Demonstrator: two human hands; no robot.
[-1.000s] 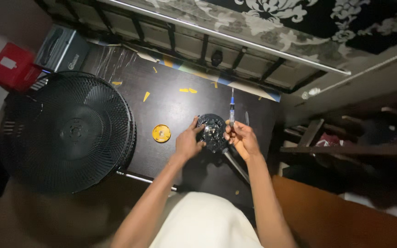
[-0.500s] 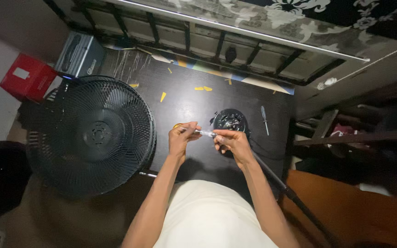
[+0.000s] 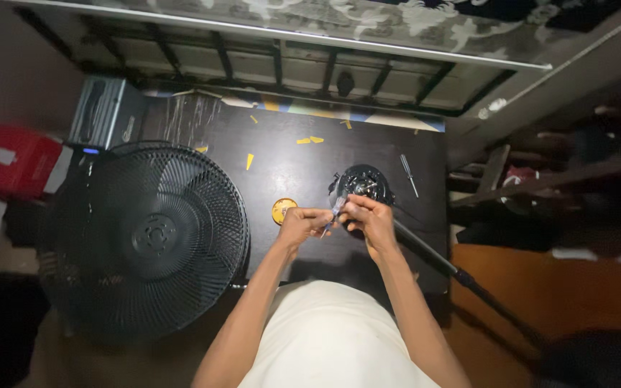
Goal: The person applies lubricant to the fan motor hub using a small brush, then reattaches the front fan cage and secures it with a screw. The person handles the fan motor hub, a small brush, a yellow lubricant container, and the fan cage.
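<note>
- Near the middle of the frame, the fingers of the left hand and those of the right hand are curled closed and pinch, between them, a small slender tool with a pale bluish, glossy shaft; its exact kind is too small to tell.
- Just above the hands sits a round black motor housing, hard plastic, with glinting metal parts in its centre; the right hand's knuckles lie just beside it.
- Just left of the left hand lies a small flat disc, round and yellow-orange.
- All this rests on a dark, smooth desk, faintly reflective, scattered with little yellow shreds toward the upper centre.
- To the right of the housing lies a thin screwdriver with a light handle.
- A straight black pole runs diagonally from under the right hand toward the lower right of the frame.
- At the left of the frame a large round fan grille, black wire ribs radiating from a hub, overlaps the desk edge.
- In the upper left stand a grey ridged case and a red box.
</note>
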